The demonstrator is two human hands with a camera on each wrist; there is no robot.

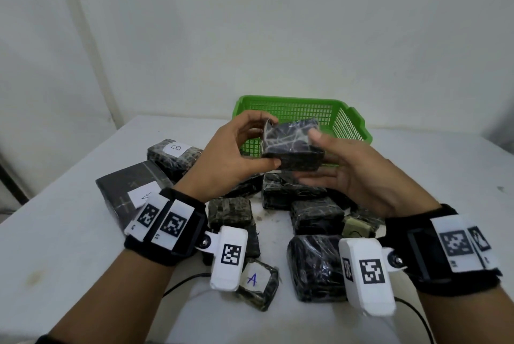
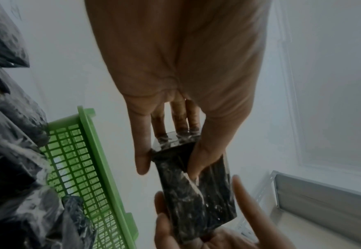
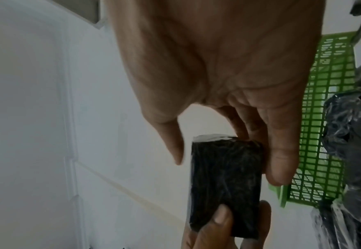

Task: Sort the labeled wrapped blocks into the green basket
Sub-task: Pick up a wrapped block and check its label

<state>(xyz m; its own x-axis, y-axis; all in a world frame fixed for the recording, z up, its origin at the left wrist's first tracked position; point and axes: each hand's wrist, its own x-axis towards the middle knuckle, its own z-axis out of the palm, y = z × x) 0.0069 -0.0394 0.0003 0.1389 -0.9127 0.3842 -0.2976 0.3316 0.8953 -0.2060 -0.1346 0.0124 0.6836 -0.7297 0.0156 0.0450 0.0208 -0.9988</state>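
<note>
Both hands hold one dark wrapped block point(image 1: 292, 146) in the air, just in front of the green basket point(image 1: 347, 123). My left hand point(image 1: 268, 143) pinches its left end between thumb and fingertips. My right hand point(image 1: 308, 157) cups the right end, thumb on top and fingers underneath. No label shows on the held block point(image 2: 196, 193) in any view. The left wrist view shows my left hand point(image 2: 169, 161) gripping it beside the basket point(image 2: 94, 168). In the right wrist view my right hand point(image 3: 226, 161) is on the block point(image 3: 224, 185).
Several wrapped blocks lie piled on the white table point(image 1: 69, 246) below my hands. One carries a B label point(image 1: 178, 147), a small one an A label point(image 1: 251, 279), and a grey box point(image 1: 130, 190) another paper label. Cables point(image 1: 183, 282) run along the near edge.
</note>
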